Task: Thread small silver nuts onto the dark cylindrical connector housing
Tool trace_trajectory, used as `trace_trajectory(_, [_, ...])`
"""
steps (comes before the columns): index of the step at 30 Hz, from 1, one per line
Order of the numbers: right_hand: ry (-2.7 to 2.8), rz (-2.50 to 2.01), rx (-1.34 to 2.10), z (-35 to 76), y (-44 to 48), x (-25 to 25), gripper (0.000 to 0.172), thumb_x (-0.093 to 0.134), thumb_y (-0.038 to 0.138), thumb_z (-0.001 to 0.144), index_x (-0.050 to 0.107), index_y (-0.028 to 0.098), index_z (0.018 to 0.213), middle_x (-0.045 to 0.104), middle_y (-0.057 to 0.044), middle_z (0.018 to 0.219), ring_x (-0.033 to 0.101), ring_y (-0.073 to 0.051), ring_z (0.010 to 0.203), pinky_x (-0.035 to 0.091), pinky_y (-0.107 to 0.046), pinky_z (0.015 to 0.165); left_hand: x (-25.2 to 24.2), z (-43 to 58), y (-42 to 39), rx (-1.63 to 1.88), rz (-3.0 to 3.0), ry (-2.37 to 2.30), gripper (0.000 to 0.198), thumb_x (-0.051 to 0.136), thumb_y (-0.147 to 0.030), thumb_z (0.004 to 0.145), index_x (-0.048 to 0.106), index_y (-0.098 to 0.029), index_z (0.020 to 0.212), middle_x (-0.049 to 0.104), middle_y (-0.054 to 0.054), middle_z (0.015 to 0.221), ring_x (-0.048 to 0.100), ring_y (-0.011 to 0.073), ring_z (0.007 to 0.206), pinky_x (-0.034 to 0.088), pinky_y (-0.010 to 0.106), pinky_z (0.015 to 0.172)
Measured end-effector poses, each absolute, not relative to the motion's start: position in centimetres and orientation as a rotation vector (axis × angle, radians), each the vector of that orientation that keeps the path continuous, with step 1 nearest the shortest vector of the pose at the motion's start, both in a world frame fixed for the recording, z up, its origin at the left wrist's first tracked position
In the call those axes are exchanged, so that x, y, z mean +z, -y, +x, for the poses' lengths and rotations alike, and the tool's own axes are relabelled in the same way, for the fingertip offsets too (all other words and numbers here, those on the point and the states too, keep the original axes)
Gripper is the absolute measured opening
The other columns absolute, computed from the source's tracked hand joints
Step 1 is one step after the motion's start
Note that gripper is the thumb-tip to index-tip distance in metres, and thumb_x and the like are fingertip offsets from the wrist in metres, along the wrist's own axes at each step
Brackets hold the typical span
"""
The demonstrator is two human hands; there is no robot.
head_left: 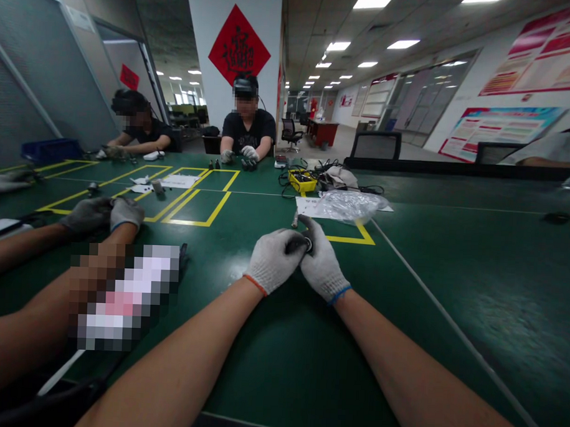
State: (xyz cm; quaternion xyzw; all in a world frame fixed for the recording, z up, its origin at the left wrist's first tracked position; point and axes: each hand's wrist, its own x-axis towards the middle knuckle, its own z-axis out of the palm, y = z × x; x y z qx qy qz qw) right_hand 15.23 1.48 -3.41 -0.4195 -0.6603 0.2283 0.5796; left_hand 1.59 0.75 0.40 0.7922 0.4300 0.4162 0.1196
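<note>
My left hand [275, 258], in a white knit glove with dark fingertips, is closed and meets my right hand [324, 258] above the green table. Between the fingers of both hands is a small round part with a shiny metal rim [308, 244]; the gloves cover most of it, so its exact kind does not show. My right hand, gloved alike with a blue cuff, curls round the part from the other side. Just beyond my fingers a small metal cylinder [295, 219] stands on the table, apart from both hands.
Behind my hands lie a clear plastic bag [353, 205], a yellow tray [302, 180] and tangled black cables. At left, a co-worker's gloved hands [105, 215] work beside a pixelated object [127, 295]. Yellow tape [188, 223] marks the green table [425, 343]. Two people sit across.
</note>
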Motion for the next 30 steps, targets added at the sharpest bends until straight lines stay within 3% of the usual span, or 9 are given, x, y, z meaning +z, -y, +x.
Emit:
trace_trajectory(9, [1.584, -0.983, 0.508, 15.3, -1.5, -3.6, 0.073, 0.053, 0.009, 0.072, 0.054, 0.021, 0.144, 0.071, -0.008, 0.115, 0.068, -0.025, 0.106, 0.053, -0.047, 0.105, 0.7, 1.8, -0.7, 1.130, 2.310, -1.325, 0.007, 0.071, -0.017, 0.086, 0.076, -0.020, 0.088, 0.078, 0.005, 0.088, 0.072, 0.0210, 0.082, 0.055, 0.031, 0.078])
trace_trajectory(18, [1.618, -1.017, 0.525, 15.2, -1.3, -3.3, 0.073, 0.054, 0.009, 0.073, 0.052, 0.018, 0.146, 0.072, -0.007, 0.099, 0.069, -0.025, 0.093, 0.056, -0.047, 0.097, 1.4, 2.1, -0.4, 1.090, 2.074, -1.459, 0.004, 0.073, -0.023, 0.083, 0.071, -0.020, 0.080, 0.074, 0.003, 0.078, 0.068, 0.0201, 0.075, 0.048, 0.030, 0.068])
trace_trajectory(24, [1.635, -1.033, 0.548, 15.2, -1.1, -3.1, 0.080, 0.053, 0.007, 0.071, 0.048, 0.019, 0.150, 0.071, -0.006, 0.096, 0.070, -0.024, 0.087, 0.060, -0.043, 0.087, 1.1, 2.2, -1.2, 1.129, 1.723, -1.454, 0.026, 0.084, -0.022, 0.070, 0.060, -0.019, 0.078, 0.065, -0.001, 0.073, 0.060, 0.0151, 0.067, 0.044, 0.026, 0.059])
trace_trajectory(30, [1.678, -0.998, 0.520, 15.1, -1.1, -3.2, 0.079, 0.052, 0.006, 0.070, 0.052, 0.020, 0.148, 0.072, -0.009, 0.115, 0.071, -0.024, 0.099, 0.059, -0.044, 0.096, 0.1, 2.4, -1.7, 1.134, 1.389, -1.258, 0.027, 0.082, -0.016, 0.069, 0.055, -0.019, 0.076, 0.059, -0.004, 0.067, 0.057, 0.0119, 0.062, 0.044, 0.022, 0.053])
